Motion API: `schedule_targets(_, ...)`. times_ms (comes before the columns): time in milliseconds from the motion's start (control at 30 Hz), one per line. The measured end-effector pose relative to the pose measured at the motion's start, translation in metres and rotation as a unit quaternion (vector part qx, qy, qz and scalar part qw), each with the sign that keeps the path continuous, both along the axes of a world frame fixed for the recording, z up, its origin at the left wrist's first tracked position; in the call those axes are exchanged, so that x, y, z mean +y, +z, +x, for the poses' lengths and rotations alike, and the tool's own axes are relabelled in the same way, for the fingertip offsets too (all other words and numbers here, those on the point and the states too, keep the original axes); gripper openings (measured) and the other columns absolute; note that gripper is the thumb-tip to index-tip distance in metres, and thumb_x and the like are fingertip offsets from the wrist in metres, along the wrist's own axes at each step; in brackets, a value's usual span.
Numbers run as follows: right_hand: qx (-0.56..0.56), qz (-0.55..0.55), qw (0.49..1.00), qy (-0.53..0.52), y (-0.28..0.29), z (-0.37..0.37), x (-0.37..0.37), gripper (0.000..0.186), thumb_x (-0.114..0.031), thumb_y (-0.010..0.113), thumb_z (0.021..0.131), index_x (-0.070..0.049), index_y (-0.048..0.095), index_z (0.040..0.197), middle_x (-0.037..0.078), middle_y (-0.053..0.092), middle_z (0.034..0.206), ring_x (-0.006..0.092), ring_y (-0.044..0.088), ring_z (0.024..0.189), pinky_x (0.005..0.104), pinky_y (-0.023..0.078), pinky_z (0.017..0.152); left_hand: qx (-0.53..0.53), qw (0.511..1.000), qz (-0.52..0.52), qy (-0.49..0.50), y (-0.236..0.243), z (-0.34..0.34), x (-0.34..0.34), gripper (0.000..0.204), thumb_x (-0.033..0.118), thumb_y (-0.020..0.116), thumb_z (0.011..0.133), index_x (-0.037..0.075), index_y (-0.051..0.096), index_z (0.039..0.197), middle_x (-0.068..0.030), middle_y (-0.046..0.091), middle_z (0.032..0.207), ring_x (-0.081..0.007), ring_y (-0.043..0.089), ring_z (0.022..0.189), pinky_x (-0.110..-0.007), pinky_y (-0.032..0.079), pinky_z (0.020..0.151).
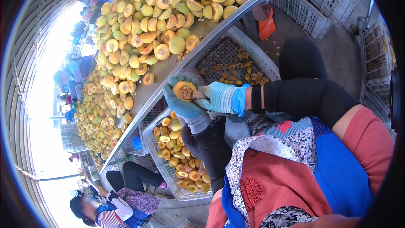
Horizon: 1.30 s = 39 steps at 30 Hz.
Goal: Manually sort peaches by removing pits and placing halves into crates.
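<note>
My left hand [182, 103], in a teal coated glove, cups a halved peach [184, 89] with its cut face up, showing a brownish centre. My right hand [217, 97], in a striped glove with a blue cuff, has its fingers closed at the edge of that centre. Whatever those fingers grip is hidden. Both hands are over my lap, beside the metal edge of a table [168, 75] heaped with peaches [147, 25], many of them cut in half. Below my left hand stands a white crate [152, 147] of peach halves [179, 160].
Under the table edge, another crate [257, 48] holds small brown-yellow pieces [249, 69]. Stacked white crates [301, 14] stand at the upper right, near an orange bag [266, 26]. One person [126, 211] sits at the lower left; others work across the table.
</note>
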State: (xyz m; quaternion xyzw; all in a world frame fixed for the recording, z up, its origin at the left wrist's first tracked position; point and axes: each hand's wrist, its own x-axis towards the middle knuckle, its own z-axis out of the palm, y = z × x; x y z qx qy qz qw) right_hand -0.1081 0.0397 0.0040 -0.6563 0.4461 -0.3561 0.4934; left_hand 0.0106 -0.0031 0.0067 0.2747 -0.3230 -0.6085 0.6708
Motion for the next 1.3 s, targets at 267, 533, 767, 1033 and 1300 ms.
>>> schedule_targets(267,-0.094,0.128,0.986,0.059,-0.021,0.013,-0.006,0.036,-0.035,0.047,0.096,-0.001,0.060,0.094,0.008,0.061,0.067,0.0158,0.057,0.062,0.0325,0.048,0.060,-0.132,0.991,-0.003,0.005,-0.002,0.012,0.000,0.040,0.041,0.040,0.098,0.005,0.056,0.094,-0.0103,0.060,0.084,-0.0218,0.057,0.071,-0.032,0.048,0.060)
schedule_targets(533,-0.187,0.329,0.919,0.114,0.002,-0.004,0.004,0.039,-0.048,0.046,0.095,-0.013,0.054,0.078,-0.001,0.048,0.055,0.0122,0.045,0.040,0.0285,0.035,0.036,-0.075,0.996,0.007,-0.047,0.000,0.008,0.002,0.037,0.039,0.040,0.098,0.006,0.057,0.096,-0.0070,0.059,0.082,-0.0202,0.056,0.067,-0.030,0.047,0.058)
schedule_targets(767,-0.180,0.351,0.901,0.182,-0.005,-0.019,-0.006,0.048,-0.059,0.048,0.091,-0.012,0.054,0.081,-0.003,0.042,0.055,0.0068,0.037,0.038,0.0227,0.031,0.033,-0.074,0.992,-0.002,-0.104,-0.005,0.006,-0.003,0.034,0.039,0.041,0.097,0.009,0.055,0.092,-0.0069,0.059,0.080,-0.0209,0.058,0.068,-0.033,0.049,0.056)
schedule_targets(1033,-0.235,0.423,0.824,0.295,0.003,-0.030,-0.003,0.052,-0.058,0.043,0.094,-0.015,0.047,0.065,-0.007,0.034,0.053,0.0032,0.033,0.039,0.0201,0.026,0.034,0.164,0.957,-0.029,-0.240,-0.009,-0.006,-0.005,0.027,0.034,0.040,0.097,0.012,0.050,0.085,-0.0033,0.052,0.079,-0.0181,0.051,0.069,-0.030,0.044,0.056)
schedule_targets(1300,0.470,-0.037,0.874,0.116,-0.050,-0.074,-0.024,0.034,-0.030,0.057,0.085,-0.007,0.065,0.110,0.017,0.069,0.093,0.0327,0.067,0.085,0.0429,0.052,0.074,-0.189,0.978,0.060,0.072,0.041,0.089,0.028,0.027,0.029,0.052,0.092,0.004,0.061,0.099,-0.0070,0.063,0.087,-0.0196,0.060,0.076,-0.031,0.049,0.068)
